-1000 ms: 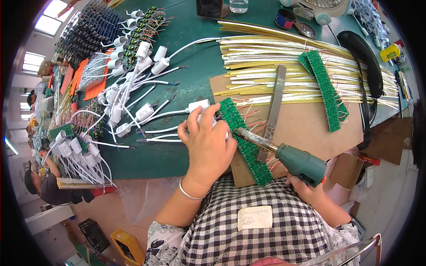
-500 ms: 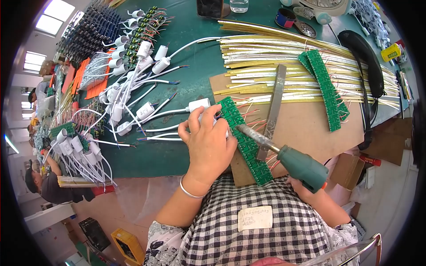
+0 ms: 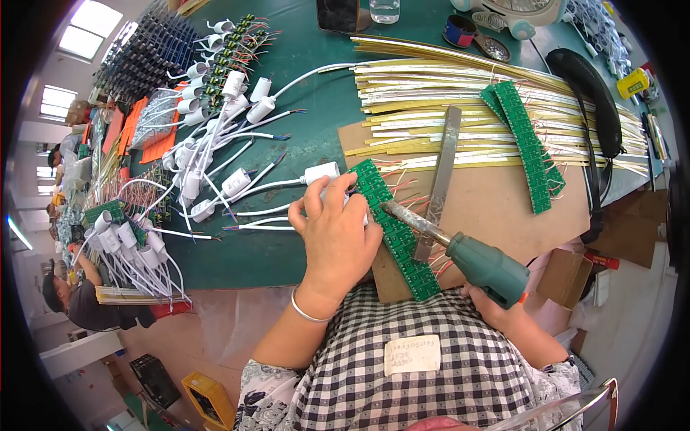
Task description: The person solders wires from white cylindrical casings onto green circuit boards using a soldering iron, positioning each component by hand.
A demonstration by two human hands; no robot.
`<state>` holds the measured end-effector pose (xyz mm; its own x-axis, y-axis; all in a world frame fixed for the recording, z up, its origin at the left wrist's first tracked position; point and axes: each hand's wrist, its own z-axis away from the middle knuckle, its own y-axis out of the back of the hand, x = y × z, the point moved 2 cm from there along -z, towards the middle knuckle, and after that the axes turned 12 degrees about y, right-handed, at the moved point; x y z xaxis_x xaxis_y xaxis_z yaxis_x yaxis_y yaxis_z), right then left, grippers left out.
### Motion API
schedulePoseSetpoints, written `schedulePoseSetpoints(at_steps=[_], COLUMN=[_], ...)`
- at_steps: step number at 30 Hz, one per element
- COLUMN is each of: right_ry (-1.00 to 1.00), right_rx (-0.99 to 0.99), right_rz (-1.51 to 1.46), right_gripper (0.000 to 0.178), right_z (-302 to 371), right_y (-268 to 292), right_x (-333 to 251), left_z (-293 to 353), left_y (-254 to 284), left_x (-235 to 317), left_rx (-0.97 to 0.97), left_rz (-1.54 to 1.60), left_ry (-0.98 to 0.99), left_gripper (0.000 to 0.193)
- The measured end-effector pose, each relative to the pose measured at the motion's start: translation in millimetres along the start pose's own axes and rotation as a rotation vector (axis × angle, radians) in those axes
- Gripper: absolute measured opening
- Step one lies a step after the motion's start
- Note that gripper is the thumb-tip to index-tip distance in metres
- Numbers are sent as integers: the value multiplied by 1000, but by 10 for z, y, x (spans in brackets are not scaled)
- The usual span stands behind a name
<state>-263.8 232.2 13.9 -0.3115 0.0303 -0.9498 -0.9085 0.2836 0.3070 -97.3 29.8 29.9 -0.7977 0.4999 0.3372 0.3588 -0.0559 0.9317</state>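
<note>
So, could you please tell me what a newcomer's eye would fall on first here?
Most likely the green soldering iron in the right hand, its tip over the green circuit-board strip near the centre, with the left hand on the strip's left. Next, perhaps, the tangle of white cables farther left on the table, and the spread of gold-and-white strips toward the upper right.

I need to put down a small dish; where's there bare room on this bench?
Two patches: the brown board between the metal bar and the stacked green circuit boards, beyond the soldering iron; and the green tabletop left of the left hand, below the white cables. Crowded: upper right, with yellow-and-white strips.
</note>
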Motion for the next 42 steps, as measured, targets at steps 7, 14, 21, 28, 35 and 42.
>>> schedulePoseSetpoints(at_steps=[7,14,21,28,35,42], right_ry=[-6,-32,-4,15,174,150], right_rx=[-27,-39,-72,-32,-81,-71], right_rz=[18,3,-5,-17,82,22], right_gripper=[27,26,29,29,38,39], right_z=[-33,-111,-121,-99,-29,-85], right_y=[11,-7,-6,30,102,112], right_x=[-31,-80,-72,-25,86,40], left_z=[11,-18,-27,-36,-31,-32], left_y=[-18,-12,1,16,26,-4], left_x=[6,12,8,18,24,27], left_rx=[8,17,9,-13,-23,2], left_rz=[10,-9,-12,-17,-32,-49], left_ry=[13,2,-3,-8,-2,-13], left_gripper=[12,12,12,13,12,12])
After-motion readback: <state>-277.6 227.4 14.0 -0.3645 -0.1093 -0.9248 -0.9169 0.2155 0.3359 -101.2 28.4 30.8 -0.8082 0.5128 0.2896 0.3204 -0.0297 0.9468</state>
